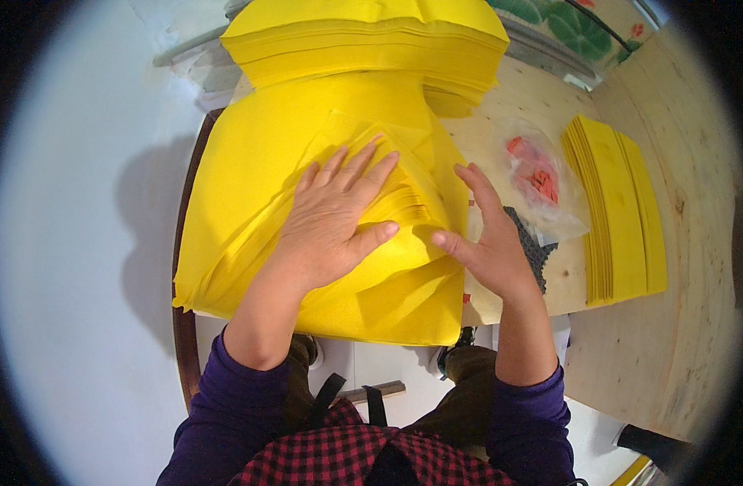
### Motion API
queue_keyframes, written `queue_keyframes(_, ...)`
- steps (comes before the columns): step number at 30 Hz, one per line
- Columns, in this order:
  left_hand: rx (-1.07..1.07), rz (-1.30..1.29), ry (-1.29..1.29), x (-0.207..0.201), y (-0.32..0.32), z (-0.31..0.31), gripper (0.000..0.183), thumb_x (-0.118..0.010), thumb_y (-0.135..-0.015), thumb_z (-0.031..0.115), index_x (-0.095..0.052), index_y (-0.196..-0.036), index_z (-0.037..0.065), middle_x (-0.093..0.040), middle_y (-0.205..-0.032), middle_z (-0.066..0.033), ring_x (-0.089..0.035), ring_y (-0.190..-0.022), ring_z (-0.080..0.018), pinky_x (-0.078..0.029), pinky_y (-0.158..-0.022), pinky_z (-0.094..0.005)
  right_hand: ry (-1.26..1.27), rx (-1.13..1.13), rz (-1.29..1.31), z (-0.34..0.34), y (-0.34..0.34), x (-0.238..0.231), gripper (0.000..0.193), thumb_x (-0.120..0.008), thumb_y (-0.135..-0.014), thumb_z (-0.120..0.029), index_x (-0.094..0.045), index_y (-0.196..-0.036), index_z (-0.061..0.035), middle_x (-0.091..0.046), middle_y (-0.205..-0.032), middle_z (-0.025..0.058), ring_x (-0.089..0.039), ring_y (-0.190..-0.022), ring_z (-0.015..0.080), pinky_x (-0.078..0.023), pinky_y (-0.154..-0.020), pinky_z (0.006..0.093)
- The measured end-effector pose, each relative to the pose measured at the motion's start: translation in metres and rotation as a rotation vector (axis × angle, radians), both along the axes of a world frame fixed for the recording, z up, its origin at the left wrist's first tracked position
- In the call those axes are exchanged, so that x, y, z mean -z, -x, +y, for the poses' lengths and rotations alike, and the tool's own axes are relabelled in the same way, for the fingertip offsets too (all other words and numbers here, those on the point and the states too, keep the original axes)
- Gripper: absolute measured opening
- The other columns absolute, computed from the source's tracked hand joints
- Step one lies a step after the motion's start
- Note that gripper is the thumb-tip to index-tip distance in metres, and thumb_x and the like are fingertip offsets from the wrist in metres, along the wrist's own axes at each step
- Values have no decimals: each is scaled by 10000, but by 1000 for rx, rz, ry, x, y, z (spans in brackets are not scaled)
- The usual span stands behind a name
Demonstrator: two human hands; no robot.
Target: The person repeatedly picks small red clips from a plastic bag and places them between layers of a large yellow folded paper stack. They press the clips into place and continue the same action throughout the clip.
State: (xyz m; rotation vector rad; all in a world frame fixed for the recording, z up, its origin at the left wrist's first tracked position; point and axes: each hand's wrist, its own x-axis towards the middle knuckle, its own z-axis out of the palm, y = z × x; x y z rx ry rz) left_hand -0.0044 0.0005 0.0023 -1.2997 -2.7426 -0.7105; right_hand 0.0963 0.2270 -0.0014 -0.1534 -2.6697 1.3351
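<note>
A yellow cloth-like sheet (250, 170) covers the work surface before me, with folded layers of the same material heaped at its middle. My left hand (331, 211) lies flat on these layers, fingers stretched and slightly spread. At the right edge of the yellow material, my right hand (489, 235) is held with thumb and fingers apart and nothing between them. Its thumb tip is close to the folds; whether it touches them I cannot tell. Part of the layers is hidden under my left hand.
Beyond stands a thick stack of yellow sheets (363, 53). On the wooden table to the right are a clear plastic bag (541, 174) with red pieces, a dark grey jagged-edged scrap (533, 251) and a folded yellow stack (618, 211). A wooden panel (679, 162) rises at the far right.
</note>
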Motion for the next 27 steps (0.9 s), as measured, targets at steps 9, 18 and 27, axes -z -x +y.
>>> queue_keyframes(9, 2, -5, 10, -1, 0, -1, 829, -477, -905, 647, -321, -1549, 149, -308, -1599, -149, -290, -1431, -460, -183, -1171, -566, -159, -64, -63, -6, -5, -1, 980, -858, -681, -320, -374, -1480, -24, -285, -1556, 298, -287, -1455, 418, -252, -1188, 447)
queue_keyframes(18, 6, -1, -23, -1, -1, 0, 765, -558, -903, 529, -329, -1544, 180, -316, -1590, -156, -295, -1432, -448, -204, -1159, -601, -28, 39, -8, -6, 4, 6, 993, -868, -662, -311, -378, -1484, -47, -278, -1564, 287, -270, -1464, 414, -246, -1191, 451)
queue_keyframes(27, 1, -3, -11, -2, -2, -1, 763, -563, -899, 518, -334, -1542, 176, -316, -1591, -155, -292, -1433, -448, -204, -1157, -604, -177, -115, -74, 1, -7, -10, 1003, -861, -649, -301, -374, -1485, -38, -255, -1572, 293, -258, -1469, 419, -240, -1194, 452)
